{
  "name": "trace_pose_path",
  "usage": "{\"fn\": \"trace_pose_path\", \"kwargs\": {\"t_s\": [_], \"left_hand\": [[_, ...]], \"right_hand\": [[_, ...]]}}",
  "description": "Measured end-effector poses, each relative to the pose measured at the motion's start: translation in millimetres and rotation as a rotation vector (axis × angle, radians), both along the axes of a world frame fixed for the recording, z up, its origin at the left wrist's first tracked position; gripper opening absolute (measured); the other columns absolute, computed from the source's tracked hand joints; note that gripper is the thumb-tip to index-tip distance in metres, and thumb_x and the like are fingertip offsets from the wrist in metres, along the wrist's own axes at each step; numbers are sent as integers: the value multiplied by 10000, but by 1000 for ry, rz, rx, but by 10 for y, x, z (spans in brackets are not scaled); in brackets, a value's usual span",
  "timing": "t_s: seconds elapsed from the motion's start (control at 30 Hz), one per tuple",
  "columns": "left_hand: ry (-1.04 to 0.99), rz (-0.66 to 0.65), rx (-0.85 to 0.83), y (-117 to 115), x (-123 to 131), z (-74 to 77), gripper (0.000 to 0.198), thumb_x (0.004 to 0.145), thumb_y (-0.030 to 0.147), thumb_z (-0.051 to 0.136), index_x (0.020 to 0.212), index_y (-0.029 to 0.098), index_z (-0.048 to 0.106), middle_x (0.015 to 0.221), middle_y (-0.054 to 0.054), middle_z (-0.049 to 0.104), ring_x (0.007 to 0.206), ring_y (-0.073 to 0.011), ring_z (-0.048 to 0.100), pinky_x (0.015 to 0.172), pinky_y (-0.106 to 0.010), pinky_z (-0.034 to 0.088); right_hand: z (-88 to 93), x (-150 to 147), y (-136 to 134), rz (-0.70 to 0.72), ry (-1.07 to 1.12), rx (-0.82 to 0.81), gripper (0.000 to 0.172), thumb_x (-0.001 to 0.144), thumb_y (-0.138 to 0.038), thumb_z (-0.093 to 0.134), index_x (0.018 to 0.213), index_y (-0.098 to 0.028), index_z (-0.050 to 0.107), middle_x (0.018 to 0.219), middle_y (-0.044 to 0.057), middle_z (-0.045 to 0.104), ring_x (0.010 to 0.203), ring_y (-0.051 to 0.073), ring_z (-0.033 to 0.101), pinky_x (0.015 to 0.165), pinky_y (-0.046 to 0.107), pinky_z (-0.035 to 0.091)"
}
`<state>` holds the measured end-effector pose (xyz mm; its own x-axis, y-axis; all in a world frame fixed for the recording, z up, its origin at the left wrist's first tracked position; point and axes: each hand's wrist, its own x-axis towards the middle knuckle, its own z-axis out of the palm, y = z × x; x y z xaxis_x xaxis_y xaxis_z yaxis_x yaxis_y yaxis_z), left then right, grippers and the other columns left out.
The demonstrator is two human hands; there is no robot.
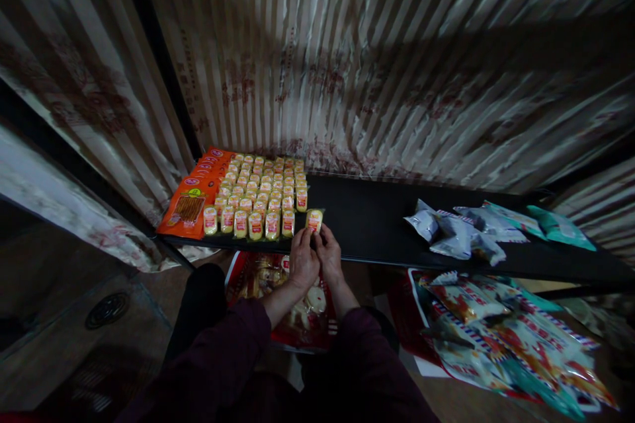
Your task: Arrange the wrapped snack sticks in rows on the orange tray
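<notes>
Between the fingertips of my left hand (302,259) and my right hand (327,252), a small wrapped snack cake (314,219) stands at the front edge of the black shelf (364,218). Both hands are closed on its lower end. Left of them, similar yellow snack packs (255,225) with red labels stand in tight rows. The front row ends just left of the held pack, with a narrow gap between. Flat orange snack bags (190,201) lie at the shelf's left end.
Silvery packets (454,236) and teal packets (563,228) lie on the shelf's right part. Below, a red bag (317,337) of wrapped snacks sits between my knees. A red-and-white container (414,317) at lower right overflows with snack bags (530,337). Striped patterned curtain (347,66) hangs behind.
</notes>
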<state>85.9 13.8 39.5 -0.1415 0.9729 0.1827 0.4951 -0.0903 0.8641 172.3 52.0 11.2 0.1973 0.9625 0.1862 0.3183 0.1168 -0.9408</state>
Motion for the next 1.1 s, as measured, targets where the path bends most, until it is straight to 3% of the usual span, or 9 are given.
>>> {"fn": "trace_pose_path", "kwargs": {"t_s": [0.3,0.5,0.63,0.83,1.1], "left_hand": [[32,-71,43,139,-46,-9,541,784,64,386,1308,110,510,1417,-136,444,1330,-207,390,1144,-369,305],[294,-120,93,195,-100,42,511,820,110,420,1324,149,497,1410,-109,475,1402,-280,253,1143,-496,239],[410,-146,139,218,-148,36,520,825,114,432,1345,122,460,1430,-147,441,1411,-301,225,1134,-539,205],[504,-115,160,259,-189,46,500,828,151,461,1327,118,465,1410,-167,458,1424,-291,190,1157,-543,110],[618,-62,174,352,-187,-35,429,880,144,401,1293,97,505,1388,-170,483,1424,-291,188,1149,-574,125]], "right_hand": [[31,-48,194,1,-69,-4,440,798,-392,484,1157,-170,609,1090,112,688,949,233,637,884,368,477],[36,-76,324,-21,-96,-17,429,780,-391,501,1138,-188,622,1039,95,711,888,226,651,827,349,497],[31,-94,373,-12,-82,-39,443,782,-415,503,1134,-175,624,1006,102,716,863,227,656,817,356,501],[9,-118,414,8,-68,-28,423,786,-387,502,1135,-178,616,1039,102,705,898,222,651,842,354,495],[3,-133,493,22,-89,7,378,792,-336,507,1119,-189,625,1005,86,713,878,212,650,848,347,500]]}}
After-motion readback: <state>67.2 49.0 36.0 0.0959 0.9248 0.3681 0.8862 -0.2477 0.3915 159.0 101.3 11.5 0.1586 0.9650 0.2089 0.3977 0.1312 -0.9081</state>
